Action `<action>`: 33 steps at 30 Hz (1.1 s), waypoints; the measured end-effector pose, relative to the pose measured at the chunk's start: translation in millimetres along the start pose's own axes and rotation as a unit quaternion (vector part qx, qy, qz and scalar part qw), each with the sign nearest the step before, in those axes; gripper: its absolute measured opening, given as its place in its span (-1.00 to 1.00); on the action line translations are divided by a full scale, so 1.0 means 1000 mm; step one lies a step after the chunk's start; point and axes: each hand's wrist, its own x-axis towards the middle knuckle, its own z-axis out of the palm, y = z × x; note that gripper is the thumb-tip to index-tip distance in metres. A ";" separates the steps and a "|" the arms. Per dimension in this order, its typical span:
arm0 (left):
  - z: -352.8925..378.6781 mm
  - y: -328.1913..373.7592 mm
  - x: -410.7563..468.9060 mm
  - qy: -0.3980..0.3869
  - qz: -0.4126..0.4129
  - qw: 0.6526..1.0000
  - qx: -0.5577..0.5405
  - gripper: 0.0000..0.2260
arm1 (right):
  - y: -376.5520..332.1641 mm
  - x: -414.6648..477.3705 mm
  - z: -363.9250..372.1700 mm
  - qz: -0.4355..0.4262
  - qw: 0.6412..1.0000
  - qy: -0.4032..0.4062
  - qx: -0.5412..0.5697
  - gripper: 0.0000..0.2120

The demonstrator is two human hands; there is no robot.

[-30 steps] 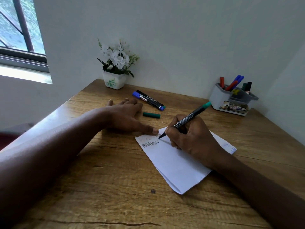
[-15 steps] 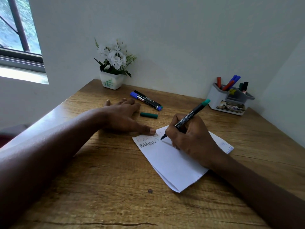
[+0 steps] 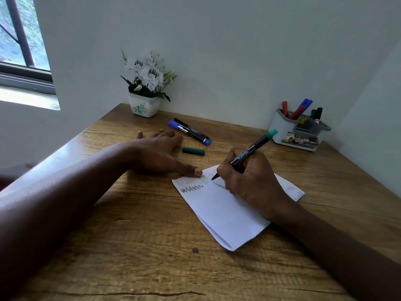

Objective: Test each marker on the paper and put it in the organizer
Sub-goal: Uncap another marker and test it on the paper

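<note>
Two hands: your right hand (image 3: 253,183) grips the green marker (image 3: 249,151), left hand (image 3: 158,153) flat, thumb (image 3: 192,170) on paper (image 3: 225,213); two-o'clock organizer (image 3: 282,129) holds markers (image 3: 304,105).

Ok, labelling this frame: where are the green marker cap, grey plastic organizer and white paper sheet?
Green marker cap (image 3: 193,151), head view, its middle.
Grey plastic organizer (image 3: 280,128), head view, left wall.
White paper sheet (image 3: 223,216), head view, blank middle.

Table (image 3: 152,268) bears paper (image 3: 227,218), 2 markers (image 3: 191,131), cap (image 3: 193,151), organizer (image 3: 282,129), flowerpot (image 3: 144,107).
</note>
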 end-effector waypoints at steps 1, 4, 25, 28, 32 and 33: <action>0.000 0.000 0.000 0.000 0.000 1.000 0.001 0.12 | 0.000 0.000 0.000 0.000 1.000 -0.004 -0.006 -0.80; 0.000 0.000 -0.001 0.000 -0.001 1.000 0.001 0.13 | -0.001 0.000 0.000 0.004 1.000 -0.017 -0.012 -0.81; 0.001 -0.003 0.002 0.001 0.005 1.000 -0.004 0.15 | 0.000 -0.001 0.001 0.013 1.000 0.004 -0.026 -0.81; 0.000 -0.003 0.002 0.002 0.004 1.000 -0.003 0.14 | 0.000 -0.002 0.001 0.026 1.000 0.007 0.008 -0.85; 0.001 -0.003 0.003 0.001 0.006 1.000 -0.004 0.15 | 0.002 0.000 0.001 0.044 0.998 0.040 0.013 -0.80; 0.002 -0.004 0.003 0.001 0.007 1.000 -0.004 0.15 | 0.002 0.001 0.001 0.048 0.998 0.041 0.011 -0.79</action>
